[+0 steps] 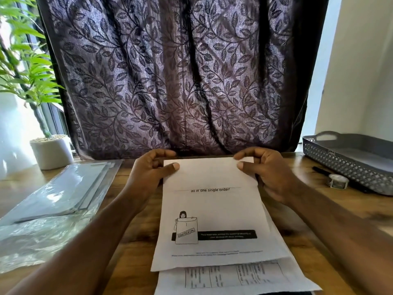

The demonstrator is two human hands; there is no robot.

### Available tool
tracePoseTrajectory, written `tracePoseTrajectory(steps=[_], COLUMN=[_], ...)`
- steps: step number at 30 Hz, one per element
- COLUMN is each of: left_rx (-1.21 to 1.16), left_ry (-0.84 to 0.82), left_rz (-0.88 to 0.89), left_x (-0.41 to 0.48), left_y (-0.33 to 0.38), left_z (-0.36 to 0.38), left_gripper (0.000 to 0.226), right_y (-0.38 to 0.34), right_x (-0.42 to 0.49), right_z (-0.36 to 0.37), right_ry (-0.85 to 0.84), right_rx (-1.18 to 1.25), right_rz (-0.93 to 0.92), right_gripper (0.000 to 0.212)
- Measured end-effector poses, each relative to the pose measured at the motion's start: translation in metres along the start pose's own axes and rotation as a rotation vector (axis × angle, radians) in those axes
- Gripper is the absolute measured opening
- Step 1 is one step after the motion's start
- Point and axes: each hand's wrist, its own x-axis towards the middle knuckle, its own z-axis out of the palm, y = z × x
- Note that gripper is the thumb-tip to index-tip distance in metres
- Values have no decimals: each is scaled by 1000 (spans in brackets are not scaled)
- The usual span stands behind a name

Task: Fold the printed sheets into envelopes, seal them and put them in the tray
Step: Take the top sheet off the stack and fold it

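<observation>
A printed sheet (pixel 214 211) lies in front of me on the wooden table, its far end folded over toward me to form a blank white flap. My left hand (pixel 148 173) pinches the flap's left corner, thumb on top. My right hand (pixel 263 171) pinches the right corner the same way. The sheet shows the line "all in one single order!" and a drawing of a person with a "confidential" envelope. Another printed sheet (pixel 234 275) with a table on it lies underneath, nearer to me. The grey perforated tray (pixel 348 165) stands at the far right.
A stack of clear plastic sleeves (pixel 55 192) lies on the left of the table. A small tape roll (pixel 338 181) and a black pen (pixel 322 171) sit beside the tray. A potted plant (pixel 51 152) stands at the far left, and a leaf-patterned curtain (pixel 180 77) hangs behind the table.
</observation>
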Motion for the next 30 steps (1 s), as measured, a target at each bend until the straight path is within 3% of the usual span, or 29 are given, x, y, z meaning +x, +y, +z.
tracePoseTrajectory(steps=[3,6,11,16,22,30], left_rx=[183,539,744,783,655,522], left_ry=[-9,6,57,7,27,95], left_rz=[41,208,357,492,442,360], left_x=[-1,0,-6,-16,-12,-4], left_y=[-3,-3,7,15,13,12], left_z=[2,2,12,24,26,6], left_gripper=[19,17,5,15,8,10], right_y=[2,-1,-17,-24,-28,-22], right_x=[0,2,12,7,11,16], right_z=[3,8,22,69,58,9], right_ry=[-5,-19,156,-102,-114,-31], right_rx=[-22,-116,-716,-1058,-1027,-913], right_rz=[-56,-68,-356,-480,-526,-313], right_gripper=[38,34,20,36,12,4])
